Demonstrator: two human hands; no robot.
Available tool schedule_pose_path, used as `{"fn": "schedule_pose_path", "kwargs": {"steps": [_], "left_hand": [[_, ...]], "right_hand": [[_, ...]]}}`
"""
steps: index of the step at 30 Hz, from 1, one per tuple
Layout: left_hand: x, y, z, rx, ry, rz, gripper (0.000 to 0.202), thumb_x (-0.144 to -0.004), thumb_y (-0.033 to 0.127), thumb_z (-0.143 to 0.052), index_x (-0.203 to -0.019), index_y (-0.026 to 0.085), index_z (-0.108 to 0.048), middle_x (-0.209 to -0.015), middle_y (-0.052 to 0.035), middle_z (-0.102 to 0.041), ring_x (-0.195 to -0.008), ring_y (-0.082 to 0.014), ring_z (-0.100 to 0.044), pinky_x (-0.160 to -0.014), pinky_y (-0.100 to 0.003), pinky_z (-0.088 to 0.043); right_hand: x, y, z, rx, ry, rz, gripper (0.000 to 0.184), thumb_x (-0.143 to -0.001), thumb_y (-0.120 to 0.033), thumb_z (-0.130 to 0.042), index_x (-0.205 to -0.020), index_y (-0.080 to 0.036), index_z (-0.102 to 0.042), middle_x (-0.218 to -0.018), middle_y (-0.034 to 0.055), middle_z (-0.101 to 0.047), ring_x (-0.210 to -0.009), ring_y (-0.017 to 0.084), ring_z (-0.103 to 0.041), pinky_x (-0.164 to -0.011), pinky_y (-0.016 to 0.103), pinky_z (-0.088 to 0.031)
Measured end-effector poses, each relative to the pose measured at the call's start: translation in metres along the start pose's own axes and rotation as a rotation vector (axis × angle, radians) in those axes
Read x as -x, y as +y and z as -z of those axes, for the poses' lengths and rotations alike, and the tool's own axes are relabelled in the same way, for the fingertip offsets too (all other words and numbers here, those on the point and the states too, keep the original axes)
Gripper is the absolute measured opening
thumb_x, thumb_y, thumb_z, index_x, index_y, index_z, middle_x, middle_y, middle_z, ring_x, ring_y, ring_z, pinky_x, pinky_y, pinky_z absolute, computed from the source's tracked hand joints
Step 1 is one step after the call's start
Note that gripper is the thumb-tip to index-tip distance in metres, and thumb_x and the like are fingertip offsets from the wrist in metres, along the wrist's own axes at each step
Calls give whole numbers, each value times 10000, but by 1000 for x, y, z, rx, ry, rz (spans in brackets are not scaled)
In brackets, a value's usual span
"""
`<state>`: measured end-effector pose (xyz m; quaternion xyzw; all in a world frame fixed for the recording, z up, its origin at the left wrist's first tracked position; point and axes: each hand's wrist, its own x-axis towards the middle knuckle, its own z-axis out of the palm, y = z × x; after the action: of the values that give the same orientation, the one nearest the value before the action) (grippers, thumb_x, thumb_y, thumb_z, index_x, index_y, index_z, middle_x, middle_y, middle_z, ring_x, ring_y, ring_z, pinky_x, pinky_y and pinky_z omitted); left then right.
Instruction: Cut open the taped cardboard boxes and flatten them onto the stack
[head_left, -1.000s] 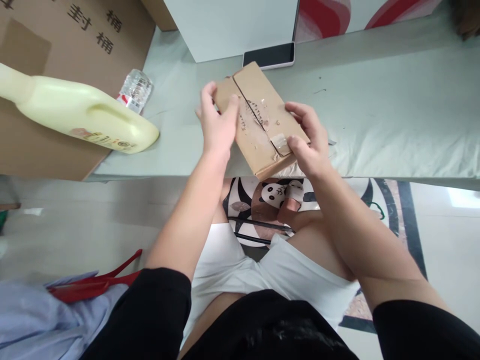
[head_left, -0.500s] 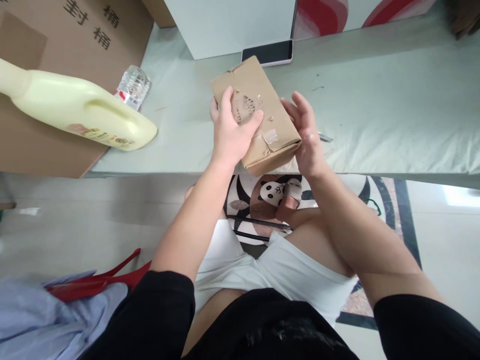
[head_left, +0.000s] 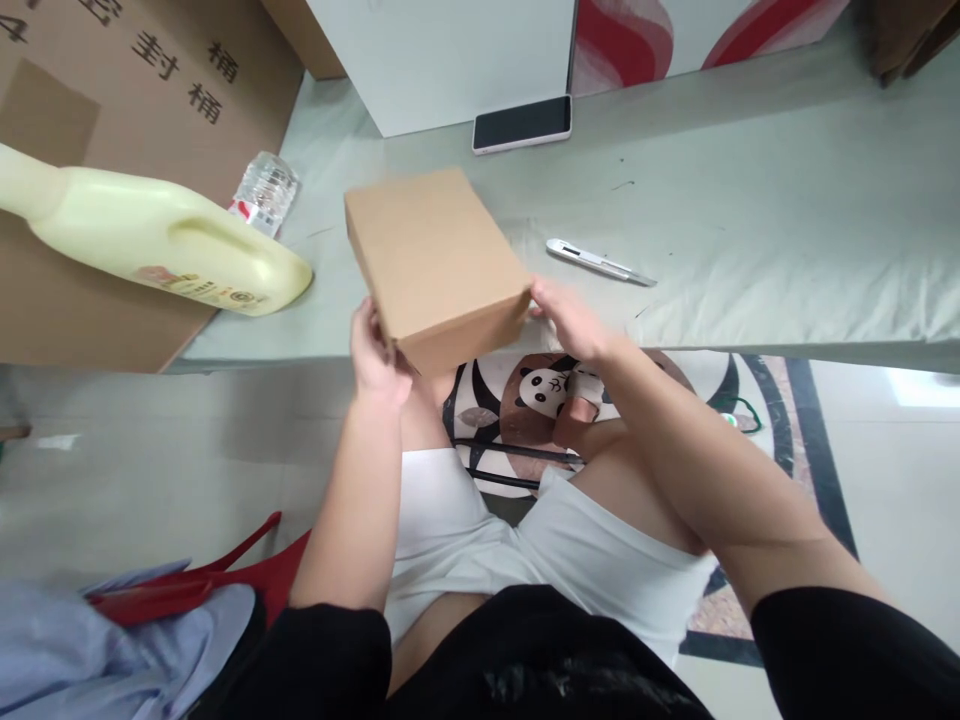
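A small brown cardboard box (head_left: 439, 260) is tilted over the front edge of the cloth-covered table (head_left: 750, 220), its plain face upward. My left hand (head_left: 377, 355) grips its near left corner, the fingers partly hidden behind the box side. At the right corner, my right hand (head_left: 566, 318) holds the box with its fingertips, the thumb side slightly blurred. To the right of the box lies a white utility knife (head_left: 600, 263) with its blade out, touched by neither hand.
A phone (head_left: 523, 125) lies against a white panel at the back. On the left are a pale yellow jug (head_left: 165, 240), a clear plastic bottle (head_left: 266, 190) and a big printed carton (head_left: 150, 90). A red chair (head_left: 277, 560) with clothing stands at lower left.
The box has been turned over, from its taped, printed face to a plain one, and moved left. Both hands shifted to its lower corners. The utility knife is now uncovered.
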<state>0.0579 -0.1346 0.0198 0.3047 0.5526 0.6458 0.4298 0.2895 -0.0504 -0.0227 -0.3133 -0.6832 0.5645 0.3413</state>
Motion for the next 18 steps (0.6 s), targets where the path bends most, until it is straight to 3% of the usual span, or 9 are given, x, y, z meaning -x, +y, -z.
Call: {"fn": "schedule_pose_path", "kwargs": {"steps": [3, 7, 11, 15, 18], "left_hand": [[8, 13, -4, 188, -55, 119, 560, -822, 747, -619, -1116, 282, -722, -1263, -80, -746, -1255, -322, -674, -937, -417, -623], [11, 18, -6, 276, -114, 220, 445, -825, 640, -655, -1085, 284, -712, -1292, -72, -731, -1270, -310, -657, -946, -418, -621], [11, 0, -15, 300, -115, 283, 339, -820, 557, -638, -966, 259, -708, -1197, -72, -759, -1304, -309, -642, -923, -396, -630], [15, -19, -35, 305, -172, 313, 516, -818, 714, -594, -1056, 275, -725, -1219, -83, -762, -1338, -358, -628, -980, -483, -633], [17, -30, -45, 311, -177, 375, 430, -867, 621, -604, -1068, 267, -741, -1219, -67, -769, -1318, -337, -650, -1019, -471, -628]], "right_hand": [[2, -10, -3, 8, -41, 167, 731, -979, -786, -345, -1478, -305, -577, -1447, 102, -606, -1384, 294, -537, -1198, 604, -409], [5, -24, -3, 81, 139, 356, 595, -1005, -684, -423, -1409, -299, -629, -1409, 97, -621, -1359, 288, -543, -1224, 581, -386], [7, -31, -3, 87, 321, 442, 540, -1001, -677, -394, -1284, -307, -668, -1368, 80, -635, -1387, 305, -531, -1250, 597, -350], [10, -31, -5, 115, 373, 465, 528, -970, -713, -418, -1205, -299, -646, -1375, 90, -596, -1444, 321, -483, -1254, 622, -333], [12, -31, -6, 151, 407, 455, 521, -969, -727, -409, -1188, -292, -594, -1390, 102, -572, -1463, 328, -461, -1248, 635, -327]]}}
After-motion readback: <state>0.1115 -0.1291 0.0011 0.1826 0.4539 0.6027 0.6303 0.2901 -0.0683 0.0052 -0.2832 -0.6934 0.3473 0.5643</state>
